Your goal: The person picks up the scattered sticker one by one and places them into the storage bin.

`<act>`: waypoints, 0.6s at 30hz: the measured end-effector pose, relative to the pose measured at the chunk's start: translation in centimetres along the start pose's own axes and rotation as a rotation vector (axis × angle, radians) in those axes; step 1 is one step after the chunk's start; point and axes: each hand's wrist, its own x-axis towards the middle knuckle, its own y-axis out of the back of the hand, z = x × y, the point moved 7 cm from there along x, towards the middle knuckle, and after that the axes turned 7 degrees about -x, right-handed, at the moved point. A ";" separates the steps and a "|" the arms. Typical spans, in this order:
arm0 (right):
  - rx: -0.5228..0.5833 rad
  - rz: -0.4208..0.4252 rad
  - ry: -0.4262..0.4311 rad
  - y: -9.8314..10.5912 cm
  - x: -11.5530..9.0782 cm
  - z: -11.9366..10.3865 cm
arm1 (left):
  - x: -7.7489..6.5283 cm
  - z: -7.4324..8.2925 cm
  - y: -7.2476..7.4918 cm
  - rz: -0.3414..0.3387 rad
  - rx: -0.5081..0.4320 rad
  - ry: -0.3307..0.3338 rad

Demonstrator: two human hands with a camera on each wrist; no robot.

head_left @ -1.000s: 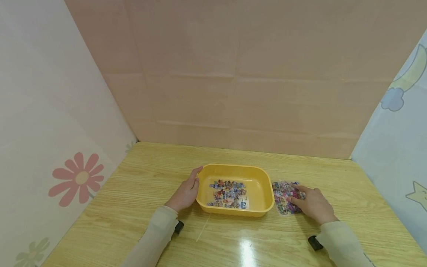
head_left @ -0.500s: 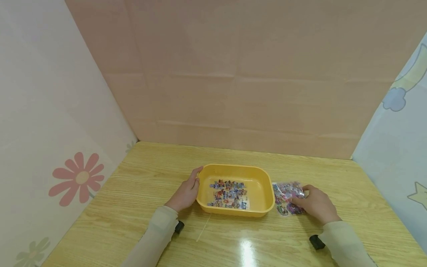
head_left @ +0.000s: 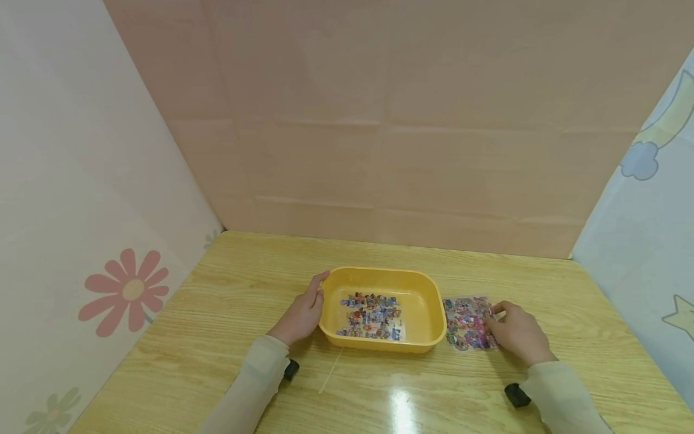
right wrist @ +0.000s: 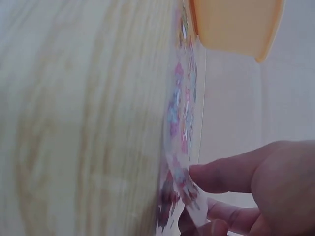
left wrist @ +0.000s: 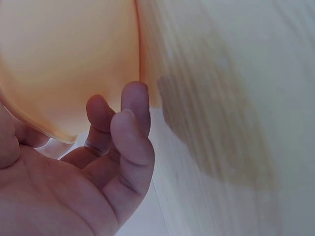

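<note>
My left hand (head_left: pixel 300 312) grips the left end of a yellow plastic tub (head_left: pixel 420 301), fingers curled against its outer wall in the left wrist view. Inside the tub lies a clear sticker sheet (head_left: pixel 374 314) printed with small cartoon figures. To the tub's right, more clear sticker sheets (head_left: pixel 467 322), pink, purple and blue, rest on the table beside its wall. At their right edge my right hand (head_left: pixel 520 334) pinches a sheet between thumb and fingers; the right wrist view shows the pinched edge (right wrist: pixel 189 189) bent up from the layer beneath.
The wood-grain table (head_left: pixel 260 265) carries everything. A thin pale strip (head_left: pixel 331 371) lies in front of the tub. A brown paper-like wall (head_left: pixel 379 150) rises at the back, with patterned panels on both sides.
My right hand has shifted slightly right along the sticker sheets. Half a second ago they looked glossier and more raised; now they look flatter. Left hand and tub stay put.
</note>
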 end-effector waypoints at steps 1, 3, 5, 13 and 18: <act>0.003 0.004 0.002 0.0 0.0 0.0 | 0.0 0.0 0.0 0.000 -0.001 -0.002; 0.015 0.009 0.005 0.2 -0.1 -0.1 | 0.0 0.0 0.0 0.000 -0.001 -0.006; 0.034 0.008 0.007 0.2 -0.1 -0.1 | 0.0 0.0 0.0 0.000 0.000 -0.009; 0.134 0.024 0.020 0.3 -0.3 0.0 | 0.1 -0.2 0.0 -0.001 0.000 -0.008; 0.170 0.033 0.029 0.4 -0.2 0.2 | 0.1 -0.2 0.0 -0.003 0.000 -0.006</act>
